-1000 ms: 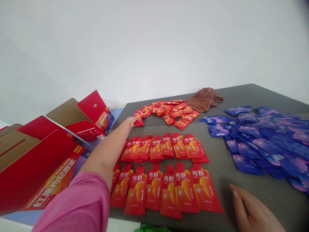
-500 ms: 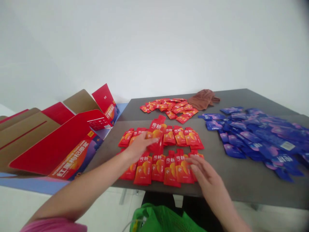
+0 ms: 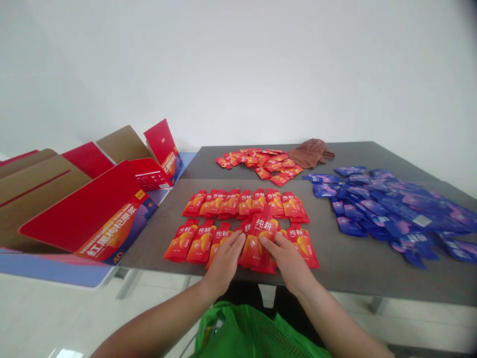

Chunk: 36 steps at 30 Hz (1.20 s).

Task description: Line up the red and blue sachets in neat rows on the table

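While your half-open left hand and right hand flank a red foil spouted pouch, tilted up in the nearer pouch row, you cannot tell whether they grip it; it wants squaring into line.

I am working with my bare left hand and bare right hand, each showing slim fingers. My bare left forearm and bare right forearm are tapering toward the wrists and stretching uncovered to the near edge of the view. I am wearing dark, nearly black trousers, and a bright green mesh fabric is showing near them, though I cannot tell whether I am wearing it.
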Tool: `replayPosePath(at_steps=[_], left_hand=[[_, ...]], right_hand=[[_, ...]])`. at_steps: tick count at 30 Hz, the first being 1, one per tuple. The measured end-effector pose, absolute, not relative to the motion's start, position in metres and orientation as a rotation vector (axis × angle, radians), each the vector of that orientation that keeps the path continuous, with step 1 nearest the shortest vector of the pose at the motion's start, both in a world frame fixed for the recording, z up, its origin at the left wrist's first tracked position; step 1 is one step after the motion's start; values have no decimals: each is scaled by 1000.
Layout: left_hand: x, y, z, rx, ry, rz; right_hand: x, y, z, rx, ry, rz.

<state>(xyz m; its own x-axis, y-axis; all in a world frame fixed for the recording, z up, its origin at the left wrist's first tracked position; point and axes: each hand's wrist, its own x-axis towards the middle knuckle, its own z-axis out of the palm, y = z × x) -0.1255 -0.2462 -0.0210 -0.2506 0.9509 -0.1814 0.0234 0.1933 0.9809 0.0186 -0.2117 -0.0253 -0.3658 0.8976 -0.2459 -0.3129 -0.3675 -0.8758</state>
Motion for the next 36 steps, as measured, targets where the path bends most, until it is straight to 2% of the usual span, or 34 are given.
replayPosePath(at_steps=[4, 9, 13, 21, 25, 27, 31, 36], left_hand=[[-143, -236, -19, 1121, 1527, 1138], [-168, -227, -9, 1387, 1772, 1038], [-172, -225, -10, 1590, 1857, 774], [-165, -217, -16, 1702, 1948, 582], [-162, -229, -12, 1950, 2169, 359], [-162, -239, -12, 2154, 2107, 345], [-163, -257, -21, 2383, 1768, 380], [-160, -266, -36, 2423, 1779, 334]], right_hand=[[27, -211, -25, -1043, -929, 1812], [43, -198, -29, -1098, -782, 1678], [47, -193, -37, -1272, -1090, 1588], [26, -202, -48, -1693, -1763, 797], [29, -213, -48, -1664, -2023, 369], [33, -219, -50, -1611, -2101, 209], [36, -228, -56, -1511, -2228, 178], [28, -237, -60, -1518, -2282, 179]])
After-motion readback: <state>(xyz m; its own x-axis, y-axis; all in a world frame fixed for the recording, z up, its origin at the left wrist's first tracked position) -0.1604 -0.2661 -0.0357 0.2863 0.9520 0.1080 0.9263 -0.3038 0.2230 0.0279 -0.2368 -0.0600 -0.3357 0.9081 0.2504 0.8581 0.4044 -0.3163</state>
